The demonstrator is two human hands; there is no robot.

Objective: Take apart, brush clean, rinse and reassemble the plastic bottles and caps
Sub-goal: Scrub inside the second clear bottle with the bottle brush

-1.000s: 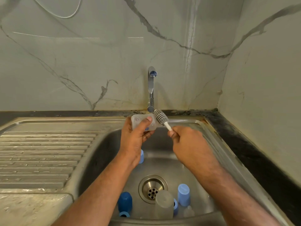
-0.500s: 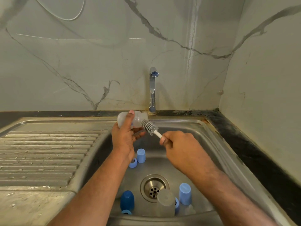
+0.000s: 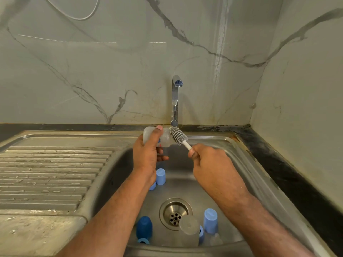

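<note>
Over a stainless steel sink [image 3: 246, 164], a person's left hand [image 3: 146, 154] grips a small translucent plastic bottle [image 3: 163, 138], fingers and thumb wrapped around its body, while the right hand [image 3: 207, 160] closes around the white handle of a grey ribbed silicone bottle brush [image 3: 177, 135]. The bottle is held just in front of the chrome tap [image 3: 175, 101], its long axis lying roughly left to right. The brush head touches the bottle's right end, its handle slanting down and rightward into the right hand. Whether the head is entering the mouth or only scrubbing its outside cannot be told. The right hand is the nearer one to that end, so any push into the bottle would likely travel leftward along the bottle's axis, with the left hand bracing against it.

In the basin lie two pale blue cylindrical caps [image 3: 160, 176], a third pale blue piece half hidden by the left wrist, one dark blue domed cap [image 3: 144, 227] with a pale blue ring [image 3: 143, 241] just beside it, and one more translucent bottle [image 3: 189, 230] near the round drain [image 3: 175, 213]. No water is visibly running from the tap.
</note>
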